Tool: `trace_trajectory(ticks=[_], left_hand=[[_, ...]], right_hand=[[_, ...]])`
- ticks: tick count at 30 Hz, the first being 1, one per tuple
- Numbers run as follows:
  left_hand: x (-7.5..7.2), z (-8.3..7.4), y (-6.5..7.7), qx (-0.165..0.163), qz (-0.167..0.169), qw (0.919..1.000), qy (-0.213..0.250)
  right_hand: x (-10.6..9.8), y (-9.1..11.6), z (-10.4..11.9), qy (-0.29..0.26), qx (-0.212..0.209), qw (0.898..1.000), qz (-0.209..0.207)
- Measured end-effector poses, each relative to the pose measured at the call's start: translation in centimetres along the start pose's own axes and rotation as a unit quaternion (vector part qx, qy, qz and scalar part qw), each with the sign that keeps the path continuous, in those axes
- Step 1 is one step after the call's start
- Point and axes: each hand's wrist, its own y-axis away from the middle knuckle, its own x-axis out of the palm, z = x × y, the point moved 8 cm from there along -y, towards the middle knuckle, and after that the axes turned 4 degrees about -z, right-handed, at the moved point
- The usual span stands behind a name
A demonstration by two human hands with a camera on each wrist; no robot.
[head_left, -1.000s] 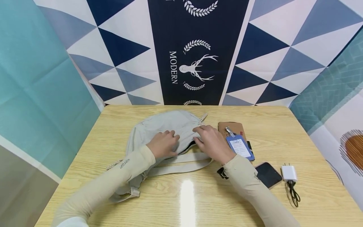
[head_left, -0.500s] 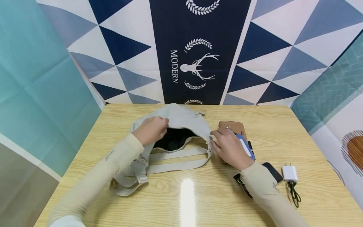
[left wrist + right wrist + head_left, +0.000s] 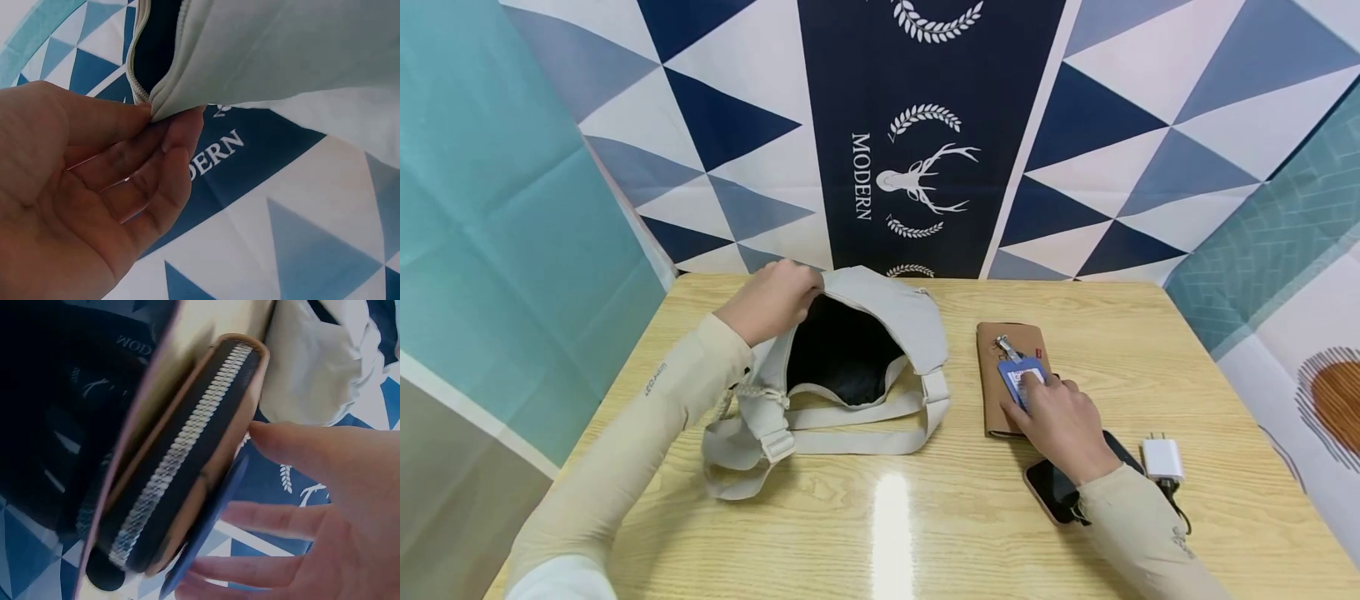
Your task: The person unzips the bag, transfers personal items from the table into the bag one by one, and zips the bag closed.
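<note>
Pinching a pale grey bag (image 3: 912,321)

Bag (image 3: 892,310) left, badge (image 3: 1012,372) on wallet (image 3: 992,387) — charger (image 3: 1162,459) right

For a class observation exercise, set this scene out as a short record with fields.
Left hand: pinches a light grey fabric bag at its opening
Opening state: gaping, black inside
Right hand: fingers at a flat, blue-framed card holder
Under card holder: rectangular brown wallet
Near right hand: flat black phone
Far right: white block charger, black cable
Surface: light wood-grain table
</note>
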Motion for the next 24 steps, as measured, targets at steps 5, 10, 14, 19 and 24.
trace_trajectory(ticks=[5,10,14,19,24], left_hand=[[-1.1,0.6,-0.8,0.015,-0.014,0.9996,0.017],[-2.1,1.1,-1.4,0.021,-0.018,0.9992,0.03],[-2.7,1.2,-1.9,0.02,-0.023,0.9991,0.03],[-2.3,0.9,-2.1,0.019,-0.008,0.9994,0.027],[-1.1,1.0,-1.7,0.01,0.019,0.9994,0.027]], right_hand=[[0.3,0.4,-0.2,-0.022,0.008,0.999,0.023],[0.4,0.9,-0.1,-0.025,0.005,0.999,0.027],[0.3,1.0,-0.1,-0.019,0.012,1.0,0.02],[0.1,0.9,-0.2,-0.023,0.027,0.999,0.02],[-0.1,1.0,-0.1,-0.06,0.039,0.997,0.024]])
